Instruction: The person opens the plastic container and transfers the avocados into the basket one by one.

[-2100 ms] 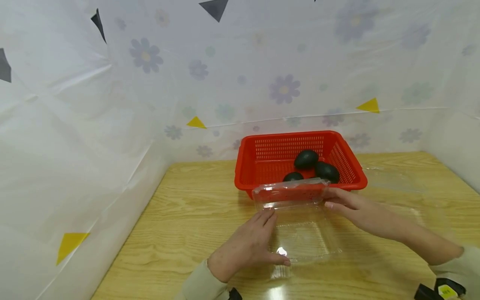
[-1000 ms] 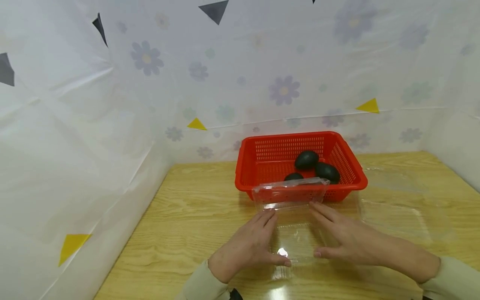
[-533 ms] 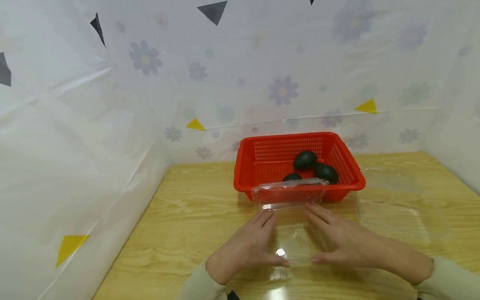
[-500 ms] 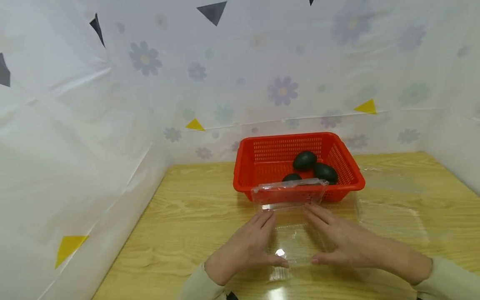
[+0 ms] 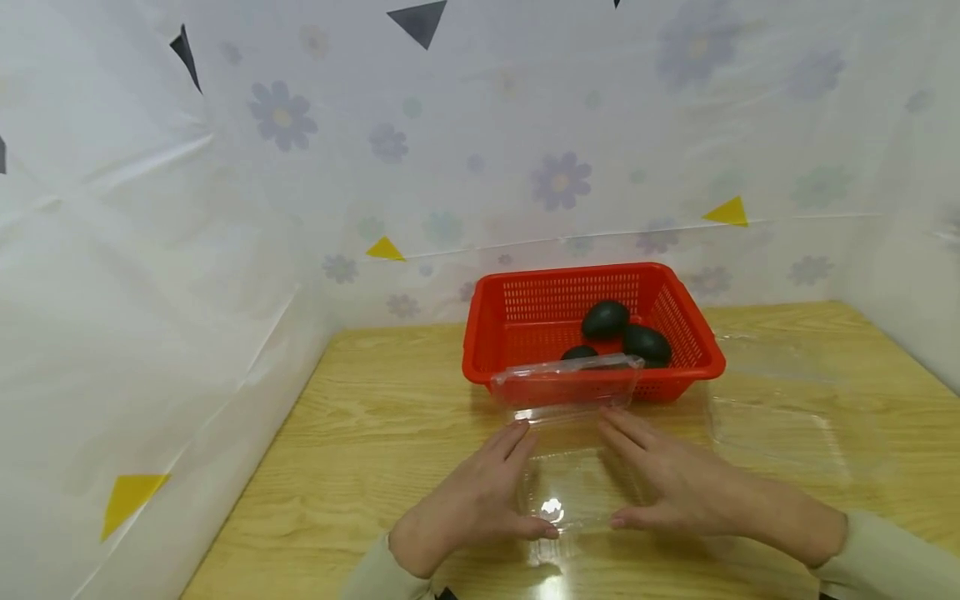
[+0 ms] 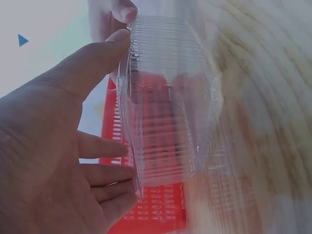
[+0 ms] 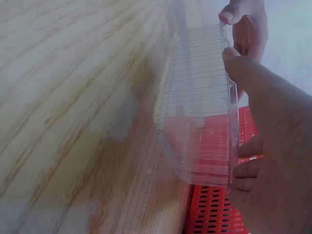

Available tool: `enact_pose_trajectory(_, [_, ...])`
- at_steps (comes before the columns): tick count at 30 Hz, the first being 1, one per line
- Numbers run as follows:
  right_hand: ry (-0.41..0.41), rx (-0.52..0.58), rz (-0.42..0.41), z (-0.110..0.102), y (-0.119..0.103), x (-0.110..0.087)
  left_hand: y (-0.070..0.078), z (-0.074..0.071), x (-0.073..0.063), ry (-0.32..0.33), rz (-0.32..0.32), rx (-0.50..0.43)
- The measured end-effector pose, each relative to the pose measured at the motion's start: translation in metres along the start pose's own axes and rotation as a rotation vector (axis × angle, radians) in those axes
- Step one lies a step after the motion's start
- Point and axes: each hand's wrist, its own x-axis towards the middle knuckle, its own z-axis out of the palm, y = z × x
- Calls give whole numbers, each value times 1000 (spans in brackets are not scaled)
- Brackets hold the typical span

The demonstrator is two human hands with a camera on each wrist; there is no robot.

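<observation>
A clear ribbed plastic clamshell box (image 5: 581, 483) sits on the table with its lid (image 5: 570, 387) raised at the back, overlapping the basket in the head view. My left hand (image 5: 472, 504) spans the box's left side, its thumb near the front corner and fingertips at the rim. My right hand (image 5: 675, 479) mirrors it on the right side, fingers stretched forward. Both wrist views show thumb and fingertips along the rim of the box wall (image 6: 165, 97). Inside the box only bare clear plastic shows.
Behind the box stands a red perforated basket (image 5: 525, 292) holding dark avocados (image 5: 606, 320), one partly hidden by the lid. Another clear plastic container (image 5: 780, 433) lies on the wooden table (image 5: 360, 442) at the right. White flowered sheeting (image 5: 480, 125) rises behind the table and along its sides.
My right hand has come down from the raised lid's right edge to the box's right side. Lately the box and both hands have shifted slightly left.
</observation>
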Motion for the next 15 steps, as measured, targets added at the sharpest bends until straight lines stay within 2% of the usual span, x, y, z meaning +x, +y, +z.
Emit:
enact_pose_trajectory(8, [-8, 18, -31, 5, -9, 12, -1, 1, -4, 51, 42, 79])
enact_pose_trajectory(15, [-14, 32, -45, 9, -16, 24, -6, -1, -11, 44, -16, 145])
